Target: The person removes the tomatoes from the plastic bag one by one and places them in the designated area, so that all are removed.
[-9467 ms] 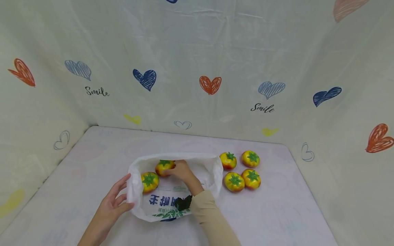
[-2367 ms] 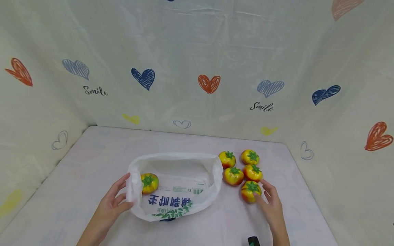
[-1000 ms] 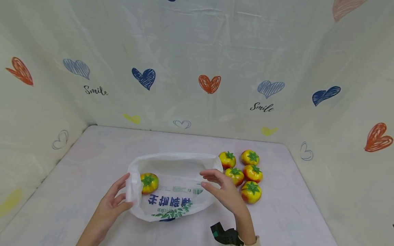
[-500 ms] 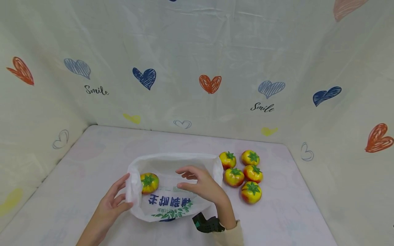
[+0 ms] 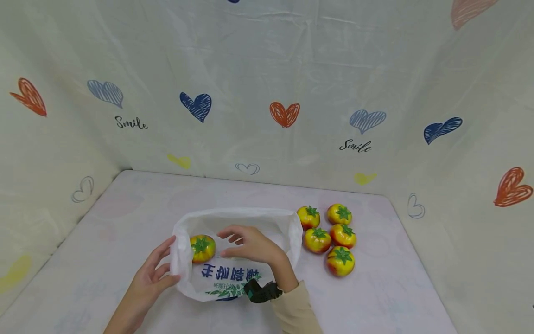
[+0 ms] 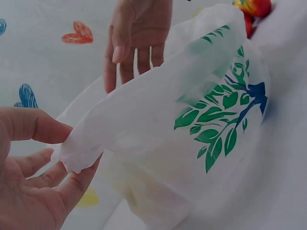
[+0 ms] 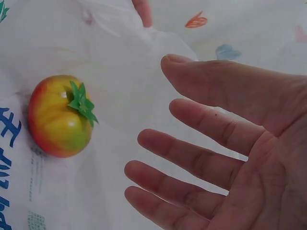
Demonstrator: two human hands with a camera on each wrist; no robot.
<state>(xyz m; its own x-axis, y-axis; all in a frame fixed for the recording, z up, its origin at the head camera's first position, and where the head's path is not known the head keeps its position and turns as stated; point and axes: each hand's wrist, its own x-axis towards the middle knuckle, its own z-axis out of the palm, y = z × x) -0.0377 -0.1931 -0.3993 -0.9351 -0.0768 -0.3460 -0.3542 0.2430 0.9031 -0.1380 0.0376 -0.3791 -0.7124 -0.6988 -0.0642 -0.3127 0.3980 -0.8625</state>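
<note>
My left hand (image 5: 152,273) pinches the left rim of a white plastic bag (image 5: 183,278) between thumb and fingers, holding its mouth wide. In the left wrist view, the bag's green leaf print (image 6: 216,120) faces the camera. Inside the bag, near its left wall, lies one yellow-red tomato (image 5: 203,249) with a green leafy top. My right hand (image 5: 250,243) reaches over the bag's mouth, just right of that tomato, fingers spread and holding nothing. In the right wrist view, a gap shows between the fingertips (image 7: 148,139) and the tomato (image 7: 62,117).
Several more tomatoes (image 5: 340,261) sit grouped on the table (image 5: 375,297), close to the bag's right side. A pale curtain (image 5: 250,69) with printed hearts rises behind the table and along both sides. A black camera mount (image 5: 262,291) is on my right wrist.
Earlier, my right hand gripped a second tomato in the bag, then set it by the group at right. Since then it has moved left, empty, over the bag. My left hand stays at the rim.
</note>
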